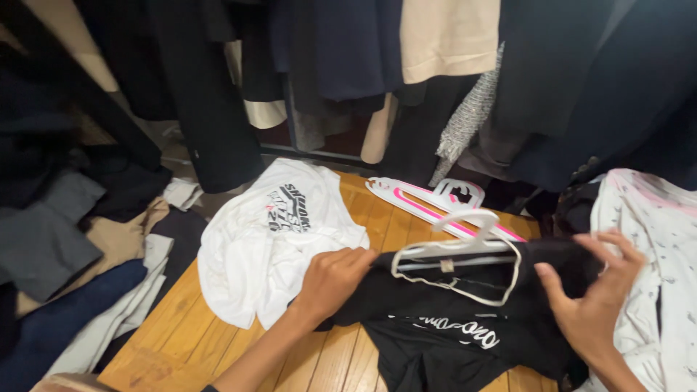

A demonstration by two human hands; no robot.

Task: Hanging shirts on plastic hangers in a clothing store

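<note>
I am partway through getting the black shirt point(450, 319) onto the white hanger point(465, 254), I judge: the hanger lies on top of the shirt at its collar end, not yet inside it. The shirt lies spread on the wooden floor point(218, 327) in front of me, white print facing up. My left hand point(335, 279) is closed on the shirt's left shoulder, fingers curled over the cloth. My right hand point(599, 297) has its fingers spread and bent, pinching the cloth at the right shoulder (how firmly, I cannot tell). A white shirt point(268, 254) lies crumpled just left of my left hand, and 1 pink-and-white hanger point(435, 207) rests beyond. Next, I think, the move calls for lifting the neck opening and feeding 1 hanger arm in under the shoulder without bunching the cloth.
</note>
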